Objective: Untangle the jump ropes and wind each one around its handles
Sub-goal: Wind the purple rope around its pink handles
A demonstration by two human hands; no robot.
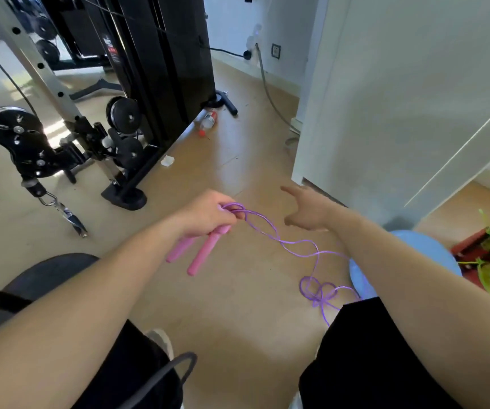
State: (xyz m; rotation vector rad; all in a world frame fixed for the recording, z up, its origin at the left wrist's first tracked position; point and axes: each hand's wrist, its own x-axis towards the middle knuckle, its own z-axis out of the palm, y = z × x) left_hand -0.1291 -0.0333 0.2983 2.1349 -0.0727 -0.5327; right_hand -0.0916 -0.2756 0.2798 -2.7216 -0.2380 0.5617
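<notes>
My L hand [208, 214] clamps both pink handles [202, 255] w/ purple rope [297, 246] trailing to floor [238, 314]; R hand [308, 208] spread wide, beside rope.

No text is legible; the black sticker [111, 48] is blurred.

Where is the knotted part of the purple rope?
In the head view, lower right of centre: the knot is beside the blue ball, below the right hand.

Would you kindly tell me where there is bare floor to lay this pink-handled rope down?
Bare floor lies below the pink handles, toward you, and ahead between the cable machine and white wall. Crowded: the purple rope tangle by the blue ball, right.
</notes>
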